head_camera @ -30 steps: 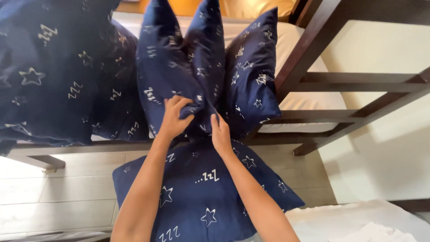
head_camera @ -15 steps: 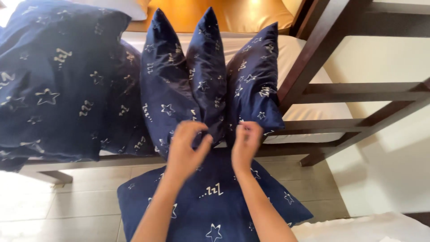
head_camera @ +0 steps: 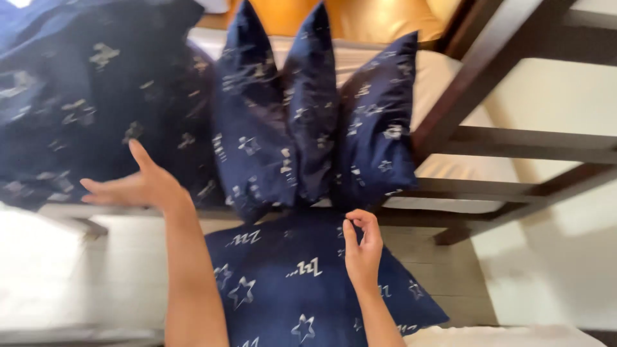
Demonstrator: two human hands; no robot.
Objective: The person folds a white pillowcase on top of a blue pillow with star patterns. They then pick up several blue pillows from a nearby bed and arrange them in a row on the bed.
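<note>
Your left hand (head_camera: pixel 138 186) has swung off the upright pillows (head_camera: pixel 308 128), fingers spread and empty; your right hand (head_camera: pixel 363 247) pinches nothing above the lower pillow (head_camera: pixel 289 283).

A dark wooden bed frame (head_camera: pixel 514 144) stood at right; a pale mattress (head_camera: pixel 443 77) lay far, an orange headboard (head_camera: pixel 360 19) beyond.

Ahead of both hands, 3 upright navy pillows (head_camera: pixel 308 115) stand packed side by side on the bed's mattress (head_camera: pixel 443 77), leaving only narrow creases between them, while the bunched navy duvet (head_camera: pixel 83 96) closes off the bed to the left. The left hand (head_camera: pixel 138 186), spread flat, reaches just beside that duvet, over the pale floor (head_camera: pixel 58 270) (the widest open stretch). To the right, the dark wooden ladder rails (head_camera: pixel 514 141) block sideways passage, and the pillow on the floor (head_camera: pixel 302 283) fills the space under the right hand (head_camera: pixel 363 247).
</note>
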